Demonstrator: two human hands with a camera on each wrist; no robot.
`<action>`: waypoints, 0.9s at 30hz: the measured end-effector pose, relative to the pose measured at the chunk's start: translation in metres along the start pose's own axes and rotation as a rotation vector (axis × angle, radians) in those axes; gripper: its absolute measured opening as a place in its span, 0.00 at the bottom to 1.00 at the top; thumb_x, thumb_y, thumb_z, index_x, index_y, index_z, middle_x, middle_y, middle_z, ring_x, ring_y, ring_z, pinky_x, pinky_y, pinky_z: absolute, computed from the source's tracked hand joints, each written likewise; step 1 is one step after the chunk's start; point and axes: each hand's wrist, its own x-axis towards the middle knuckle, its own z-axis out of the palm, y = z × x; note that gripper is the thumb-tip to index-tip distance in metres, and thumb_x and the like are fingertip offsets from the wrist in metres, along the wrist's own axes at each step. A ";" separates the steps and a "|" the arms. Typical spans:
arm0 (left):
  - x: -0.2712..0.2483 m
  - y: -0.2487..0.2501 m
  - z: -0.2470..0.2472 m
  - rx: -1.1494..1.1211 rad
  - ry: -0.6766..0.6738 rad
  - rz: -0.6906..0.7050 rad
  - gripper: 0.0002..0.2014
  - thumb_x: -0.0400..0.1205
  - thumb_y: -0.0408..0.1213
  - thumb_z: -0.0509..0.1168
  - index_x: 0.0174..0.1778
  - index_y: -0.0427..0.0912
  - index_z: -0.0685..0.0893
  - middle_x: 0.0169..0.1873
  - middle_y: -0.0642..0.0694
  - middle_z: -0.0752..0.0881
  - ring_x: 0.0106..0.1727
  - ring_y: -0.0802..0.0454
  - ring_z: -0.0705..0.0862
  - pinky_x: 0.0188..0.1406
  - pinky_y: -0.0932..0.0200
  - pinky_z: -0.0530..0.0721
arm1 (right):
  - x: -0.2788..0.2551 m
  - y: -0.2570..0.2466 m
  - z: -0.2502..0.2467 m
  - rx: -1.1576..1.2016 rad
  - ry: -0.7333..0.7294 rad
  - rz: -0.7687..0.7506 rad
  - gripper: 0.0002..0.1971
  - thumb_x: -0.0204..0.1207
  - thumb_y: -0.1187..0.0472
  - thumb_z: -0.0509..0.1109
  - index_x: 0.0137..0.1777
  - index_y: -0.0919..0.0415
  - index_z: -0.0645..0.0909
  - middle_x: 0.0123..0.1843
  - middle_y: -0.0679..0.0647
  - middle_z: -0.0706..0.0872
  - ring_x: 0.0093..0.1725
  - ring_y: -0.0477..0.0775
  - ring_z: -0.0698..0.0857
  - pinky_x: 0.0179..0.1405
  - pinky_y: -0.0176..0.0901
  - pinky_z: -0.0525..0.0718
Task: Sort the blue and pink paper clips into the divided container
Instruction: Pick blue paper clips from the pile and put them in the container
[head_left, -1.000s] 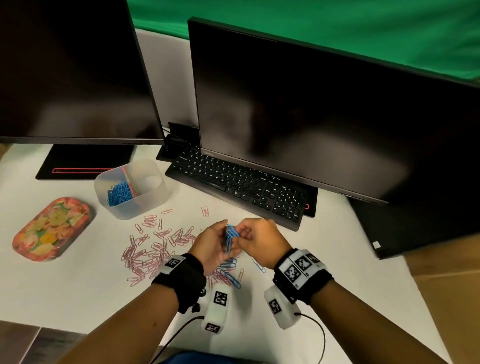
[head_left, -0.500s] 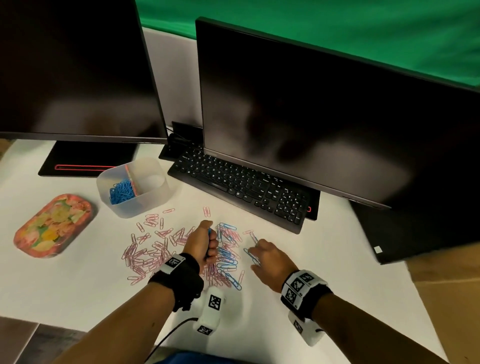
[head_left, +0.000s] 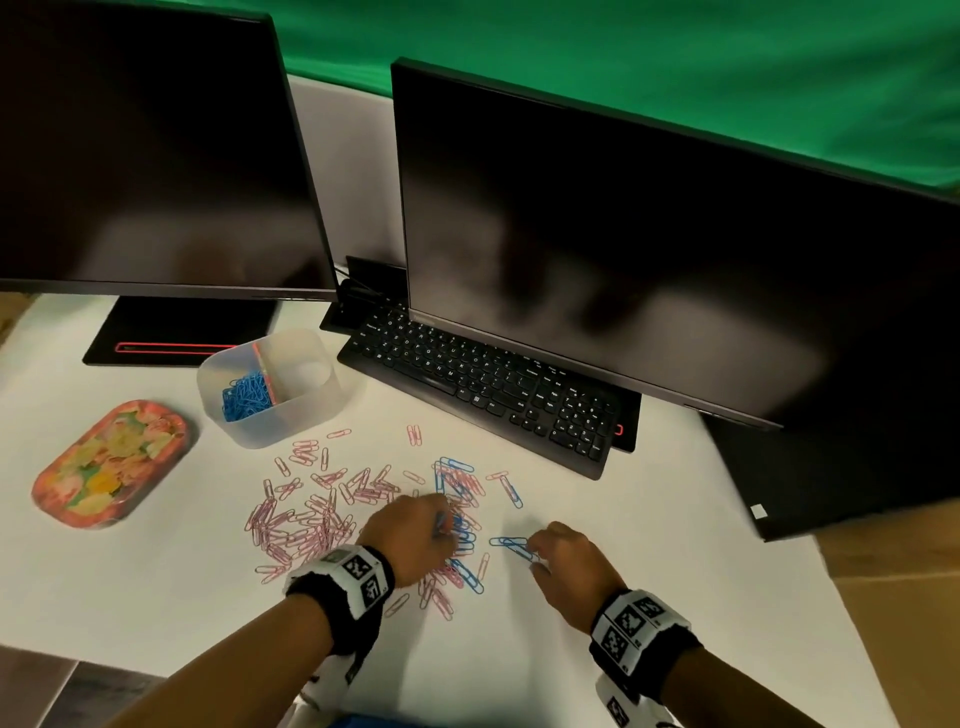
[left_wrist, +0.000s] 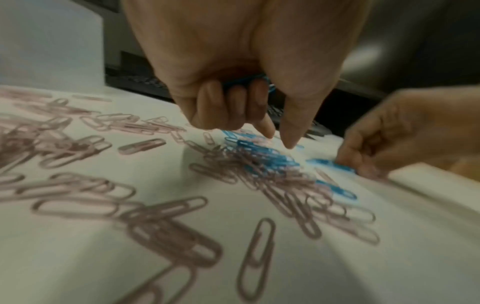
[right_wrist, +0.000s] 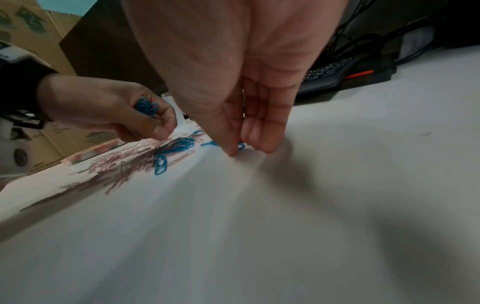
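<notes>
White desk (head_left: 156, 587) w/ two dark monitors, a keyboard (head_left: 488, 389) and a green backdrop behind. My left hand (head_left: 410, 540) was curled round a small bunch of blue clips (right_wrist: 146, 107) tucked in the palm, index finger and thumb left free and pointing down at the mixed heap. My right hand (head_left: 571, 566) had thumb and fingertips (right_wrist: 255, 142) closing on a loose blue clip (head_left: 511, 545) lying flat, just right of the heap; whether it was lifted off the desk, I couldn't tell. The divided container (head_left: 270, 431) stood well apart at far left, blue clips in its left compartment (head_left: 244, 400), the right one apparently bare. Pink clips (head_left: 306, 519) lay spread to the left, the remaining blue ones (head_left: 457, 488) tangled among pink nr the centre. Judgement: best to slide a flat clip under a nail, then tip it up, pass it to the left-hand bunch, and check that no pink one rode along before emptying into the blue side.
</notes>
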 end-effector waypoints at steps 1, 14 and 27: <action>-0.001 0.001 0.001 0.094 -0.017 0.026 0.07 0.77 0.48 0.66 0.45 0.51 0.81 0.39 0.53 0.86 0.41 0.51 0.84 0.41 0.57 0.83 | 0.002 -0.002 0.001 -0.001 0.008 -0.001 0.13 0.81 0.59 0.63 0.62 0.54 0.82 0.57 0.52 0.81 0.56 0.55 0.83 0.53 0.39 0.77; 0.008 0.006 0.006 0.340 0.006 0.140 0.17 0.82 0.43 0.61 0.68 0.54 0.79 0.59 0.47 0.86 0.58 0.46 0.84 0.56 0.54 0.83 | 0.028 -0.021 -0.013 -0.143 -0.089 -0.192 0.18 0.83 0.60 0.61 0.71 0.58 0.77 0.68 0.53 0.76 0.68 0.55 0.76 0.67 0.44 0.76; 0.017 0.010 0.002 0.331 -0.077 0.172 0.06 0.82 0.39 0.60 0.47 0.44 0.81 0.45 0.44 0.86 0.44 0.46 0.83 0.38 0.59 0.75 | 0.030 -0.030 -0.015 -0.176 -0.187 -0.048 0.09 0.81 0.63 0.62 0.56 0.63 0.81 0.56 0.60 0.84 0.54 0.60 0.84 0.53 0.47 0.84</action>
